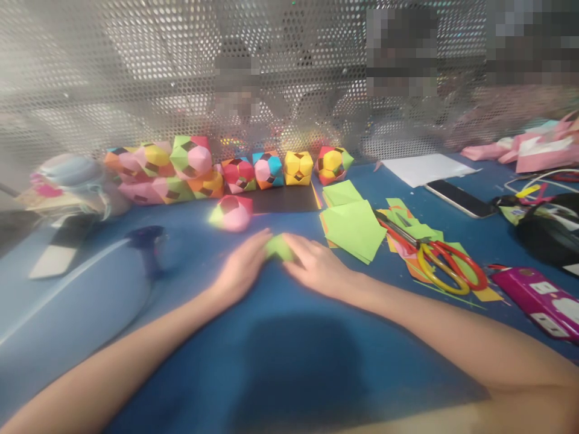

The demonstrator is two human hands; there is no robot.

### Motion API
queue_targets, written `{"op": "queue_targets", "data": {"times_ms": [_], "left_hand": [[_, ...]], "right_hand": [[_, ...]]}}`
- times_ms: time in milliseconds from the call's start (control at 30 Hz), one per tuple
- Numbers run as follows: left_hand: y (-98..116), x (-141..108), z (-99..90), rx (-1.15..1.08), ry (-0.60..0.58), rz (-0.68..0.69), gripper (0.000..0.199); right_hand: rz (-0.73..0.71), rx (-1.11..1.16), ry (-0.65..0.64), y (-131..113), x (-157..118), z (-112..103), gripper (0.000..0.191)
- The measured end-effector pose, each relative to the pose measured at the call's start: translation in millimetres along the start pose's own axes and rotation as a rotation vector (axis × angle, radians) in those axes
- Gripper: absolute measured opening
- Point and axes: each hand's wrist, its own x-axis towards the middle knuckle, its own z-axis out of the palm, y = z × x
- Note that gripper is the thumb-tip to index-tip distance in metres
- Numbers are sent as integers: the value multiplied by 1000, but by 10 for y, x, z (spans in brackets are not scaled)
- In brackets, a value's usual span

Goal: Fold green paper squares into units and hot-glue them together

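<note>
My left hand [242, 265] and my right hand [316, 265] meet on the blue table [280, 349], both pressing on a small piece of green paper [278, 247] between their fingertips. The picture is blurred, so the paper's fold is unclear. A pink and green paper ball [231, 212] lies just beyond my left hand. A stack of green paper sheets [353, 226] lies to the right of my right hand.
A row of coloured paper balls [199, 169] lines the perforated metal wall [181, 72]. Red and yellow scissors [434, 253] lie on paper scraps at right. A phone [459, 198], white paper [427, 169], a pink case [538, 298] and a black bag [547, 232] sit further right.
</note>
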Motion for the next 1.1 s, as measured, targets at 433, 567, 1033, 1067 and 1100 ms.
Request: {"op": "queue_targets", "data": {"times_ms": [433, 567, 1033, 1067, 1100], "left_hand": [[-17, -2, 43, 51, 10, 50, 39], [-18, 8, 37, 17, 0, 28, 39], [-15, 150, -247, 316, 467, 60, 34], [-57, 186, -280, 330, 496, 32, 36], [-107, 221, -304, 327, 496, 2, 41]], "right_hand": [[-33, -55, -23, -11, -11, 47, 45], [-32, -69, -12, -13, -13, 61, 44], [121, -10, 8, 112, 40, 50, 44], [125, -7, 22, 131, 43, 57, 44], [126, -6, 38, 149, 44, 64, 44]]}}
